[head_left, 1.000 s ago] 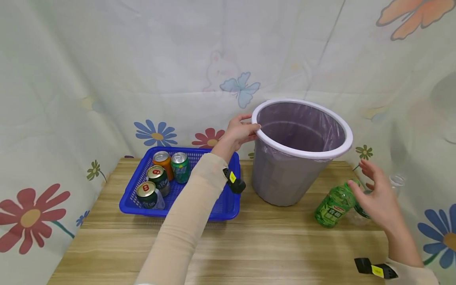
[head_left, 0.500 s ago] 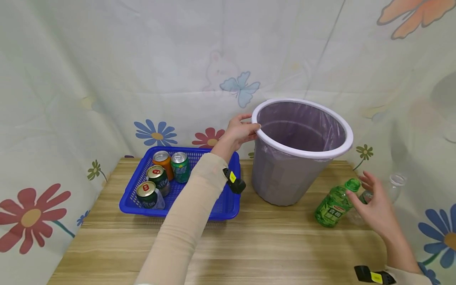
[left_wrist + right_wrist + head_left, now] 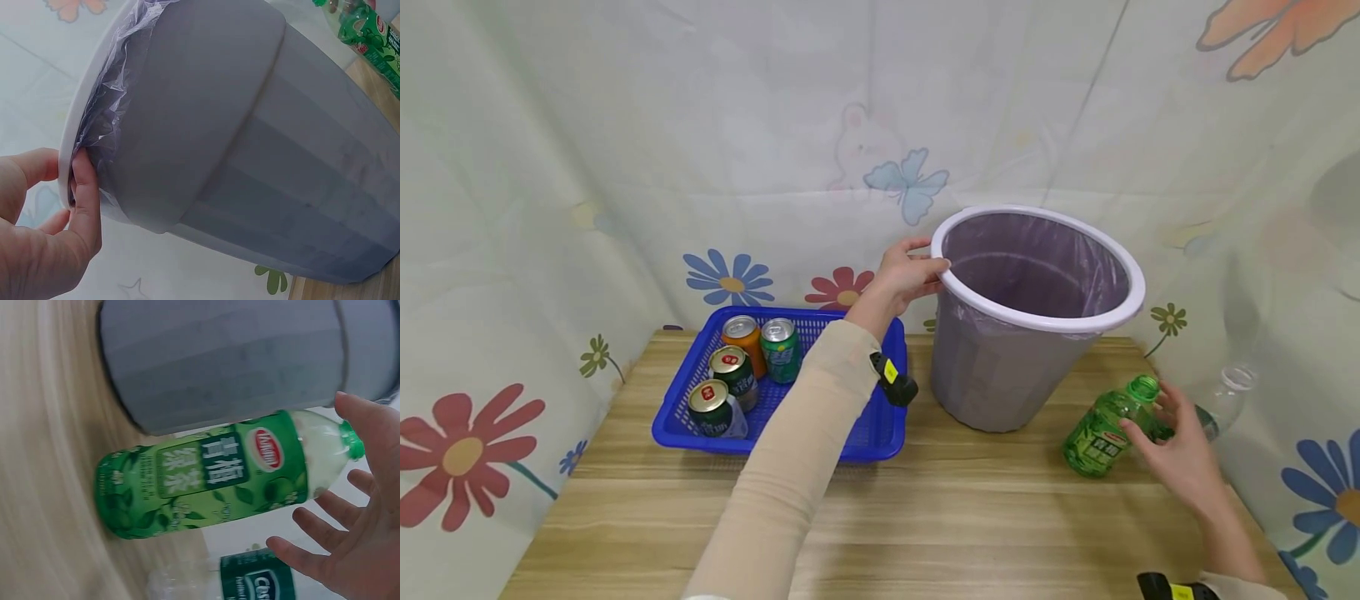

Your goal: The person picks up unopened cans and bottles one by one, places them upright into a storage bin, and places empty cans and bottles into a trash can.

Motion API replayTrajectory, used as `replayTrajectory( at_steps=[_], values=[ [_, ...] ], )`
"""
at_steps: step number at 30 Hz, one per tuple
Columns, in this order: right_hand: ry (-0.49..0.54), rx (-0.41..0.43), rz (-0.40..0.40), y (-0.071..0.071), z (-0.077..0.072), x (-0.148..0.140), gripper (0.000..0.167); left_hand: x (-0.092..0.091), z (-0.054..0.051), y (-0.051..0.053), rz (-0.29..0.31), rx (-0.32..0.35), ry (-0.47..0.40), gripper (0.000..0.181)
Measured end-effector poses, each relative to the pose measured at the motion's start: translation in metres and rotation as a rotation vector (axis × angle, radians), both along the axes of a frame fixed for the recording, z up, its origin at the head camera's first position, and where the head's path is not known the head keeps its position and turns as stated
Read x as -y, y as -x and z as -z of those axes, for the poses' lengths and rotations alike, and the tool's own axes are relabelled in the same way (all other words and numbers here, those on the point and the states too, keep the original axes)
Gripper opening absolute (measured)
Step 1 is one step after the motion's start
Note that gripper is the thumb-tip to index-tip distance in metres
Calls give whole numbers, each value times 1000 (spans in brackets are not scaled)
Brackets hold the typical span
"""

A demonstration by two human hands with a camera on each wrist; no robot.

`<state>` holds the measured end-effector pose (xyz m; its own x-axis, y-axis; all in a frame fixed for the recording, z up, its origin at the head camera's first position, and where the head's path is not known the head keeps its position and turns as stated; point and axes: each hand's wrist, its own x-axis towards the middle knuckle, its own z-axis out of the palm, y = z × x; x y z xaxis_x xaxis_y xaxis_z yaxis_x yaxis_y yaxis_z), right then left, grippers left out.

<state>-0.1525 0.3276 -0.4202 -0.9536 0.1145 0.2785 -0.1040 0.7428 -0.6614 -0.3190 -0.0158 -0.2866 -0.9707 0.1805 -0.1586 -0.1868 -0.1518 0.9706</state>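
Note:
At the left side of the grey trash bin (image 3: 1000,375), my left hand (image 3: 904,275) pinches the white rim (image 3: 1037,320), thumb on one side and fingers under it. A purple plastic liner (image 3: 115,94) hangs over the bin's edge beneath those fingers. My right hand (image 3: 1180,454) is beside the upper part of a green tea bottle (image 3: 1105,433), thumb and fingers spread around it without closing; whether they touch it I cannot tell. The bottle stands upright with a green-labelled body (image 3: 212,475). Behind the hand is a clear water bottle (image 3: 1225,400) with a dark green label, partly hidden.
A blue plastic basket (image 3: 891,433) sits on the left of the wooden table (image 3: 955,525), holding several drink cans, among them an orange can (image 3: 745,337) and a green can (image 3: 781,354). A flower-printed curtain (image 3: 737,125) encloses the back and sides.
My right hand has moved down and slightly left, its fingers coming around behind the green tea bottle. The left hand keeps its hold on the rim, and the bin and basket have stayed put.

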Motion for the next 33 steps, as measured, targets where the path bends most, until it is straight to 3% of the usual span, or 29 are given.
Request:
replayTrajectory(
  at_steps=[10, 20, 24, 29, 33],
  values=[
    [33, 104, 2, 4, 17, 2, 91, 0, -1, 1, -2, -2, -1, 52],
    [137, 182, 22, 6, 30, 5, 97, -2, -1, 1, 5, -2, -7, 50],
    [152, 177, 18, 8, 35, 3, 93, -2, 0, 1, 4, -5, -9, 50],
    [180, 102, -13, 8, 45, 4, 81, -1, 0, 1, 1, 0, -6, 51],
    [196, 79, -1, 9, 52, 4, 80, 0, 0, 0, 1, -2, 3, 51]
  ],
)
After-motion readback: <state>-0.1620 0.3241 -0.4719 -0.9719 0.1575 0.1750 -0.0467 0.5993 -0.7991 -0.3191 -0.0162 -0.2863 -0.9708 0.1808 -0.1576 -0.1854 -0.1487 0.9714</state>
